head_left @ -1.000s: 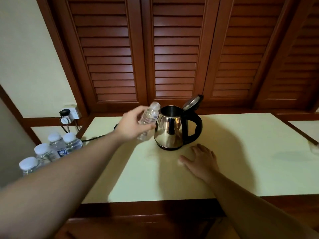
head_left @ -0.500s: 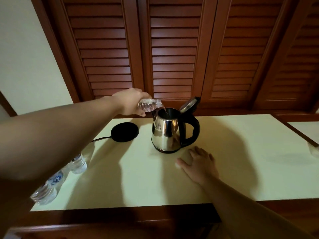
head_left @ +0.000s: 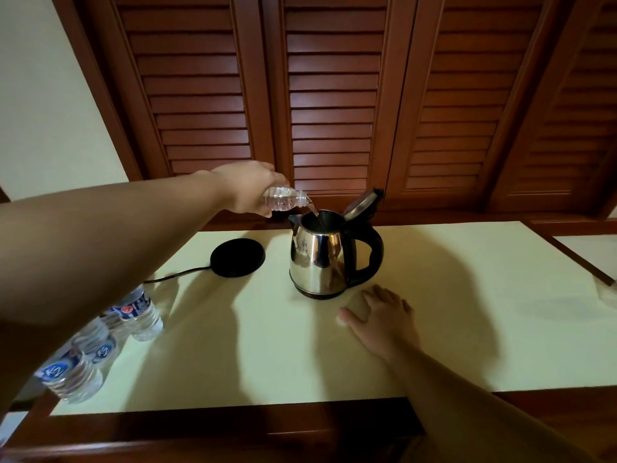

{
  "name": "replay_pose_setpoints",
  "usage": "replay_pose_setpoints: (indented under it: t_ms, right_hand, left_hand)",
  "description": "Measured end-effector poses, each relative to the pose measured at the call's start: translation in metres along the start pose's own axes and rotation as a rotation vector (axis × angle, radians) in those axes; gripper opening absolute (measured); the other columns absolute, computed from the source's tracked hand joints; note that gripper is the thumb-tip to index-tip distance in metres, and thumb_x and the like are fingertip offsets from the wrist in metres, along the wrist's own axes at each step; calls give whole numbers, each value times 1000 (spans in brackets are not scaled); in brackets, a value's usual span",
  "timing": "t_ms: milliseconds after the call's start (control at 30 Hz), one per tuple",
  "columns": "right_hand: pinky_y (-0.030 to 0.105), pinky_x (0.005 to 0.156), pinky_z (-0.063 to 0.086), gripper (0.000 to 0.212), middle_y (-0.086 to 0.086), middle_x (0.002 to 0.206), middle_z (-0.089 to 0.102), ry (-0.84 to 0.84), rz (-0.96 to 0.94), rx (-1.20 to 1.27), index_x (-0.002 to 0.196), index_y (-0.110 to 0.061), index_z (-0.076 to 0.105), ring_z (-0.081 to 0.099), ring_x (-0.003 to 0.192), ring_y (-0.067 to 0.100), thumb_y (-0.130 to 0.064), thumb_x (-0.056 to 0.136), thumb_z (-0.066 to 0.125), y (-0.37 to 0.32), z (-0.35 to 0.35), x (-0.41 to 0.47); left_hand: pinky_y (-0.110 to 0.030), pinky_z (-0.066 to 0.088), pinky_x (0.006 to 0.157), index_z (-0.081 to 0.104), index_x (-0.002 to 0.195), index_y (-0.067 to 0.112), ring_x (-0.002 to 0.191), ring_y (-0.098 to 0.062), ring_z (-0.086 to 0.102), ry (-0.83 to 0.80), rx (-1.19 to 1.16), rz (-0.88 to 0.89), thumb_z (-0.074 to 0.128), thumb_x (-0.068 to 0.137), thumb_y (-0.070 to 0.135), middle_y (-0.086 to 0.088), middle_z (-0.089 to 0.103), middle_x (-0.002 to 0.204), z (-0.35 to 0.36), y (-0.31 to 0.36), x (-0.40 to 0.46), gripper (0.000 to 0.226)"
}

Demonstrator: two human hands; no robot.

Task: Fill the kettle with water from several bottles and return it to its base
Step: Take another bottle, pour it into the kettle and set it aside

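Observation:
A steel kettle (head_left: 317, 259) with a black handle stands on the pale tabletop (head_left: 450, 329), its lid (head_left: 362, 200) tipped open. My left hand (head_left: 250, 188) holds a small clear water bottle (head_left: 283, 198) nearly level above the kettle's mouth, and a thin stream runs from its neck into the kettle. The round black base (head_left: 237, 257) lies empty to the kettle's left, its cord trailing left. My right hand (head_left: 384, 319) rests flat on the table just in front of the kettle, fingers apart, holding nothing.
Several capped water bottles (head_left: 133, 315) stand at the table's left edge, partly hidden under my left forearm. Brown louvred doors (head_left: 334, 95) rise right behind the table. A dark wooden rim (head_left: 233, 426) runs along the near edge.
The bottle went from upright beside the kettle to tipped over its mouth, and water now streams in. My left arm rose. The right hand stayed put.

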State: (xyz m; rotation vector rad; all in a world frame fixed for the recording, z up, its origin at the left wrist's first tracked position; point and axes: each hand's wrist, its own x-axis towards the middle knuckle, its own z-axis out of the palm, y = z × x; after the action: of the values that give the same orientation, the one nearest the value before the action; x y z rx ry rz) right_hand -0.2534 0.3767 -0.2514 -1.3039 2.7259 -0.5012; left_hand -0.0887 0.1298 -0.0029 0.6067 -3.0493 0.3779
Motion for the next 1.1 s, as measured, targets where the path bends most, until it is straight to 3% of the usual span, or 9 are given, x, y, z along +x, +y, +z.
replay_pose_setpoints:
  t_ms: [300,700,933,1100]
  right_hand:
    - [46,126,13,87,-1,168,29,8,6,15,156,-28,40,21,155,21,-82,88,37,-2,-1,-1]
    - [46,126,14,87,-2,167,30,10,9,24,156,-30,42,21,155,21,-82,88,35,-1,-1,-1]
    - [46,126,16,82,-2,166,33,18,5,34,154,-31,44,23,153,21,-80,90,33,0,1,0]
    - [45,123,18,68,-3,161,40,47,-5,56,148,-29,51,29,150,20,-72,98,34,-2,-2,-3]
  left_hand:
    - [-43,54,94,54,142,27,114,-24,60,-21,26,23,82,84,38,0,57,121,-7,3,2,65]
    - [-49,52,103,52,146,27,133,-30,55,-62,123,34,81,85,37,-5,60,135,-5,2,8,68]
    - [-45,55,96,49,148,19,121,-28,61,-31,151,53,82,84,35,-5,60,137,-9,8,9,73]
    - [-36,49,75,53,129,23,97,-22,61,-3,79,89,85,82,28,-1,64,120,-10,9,14,57]
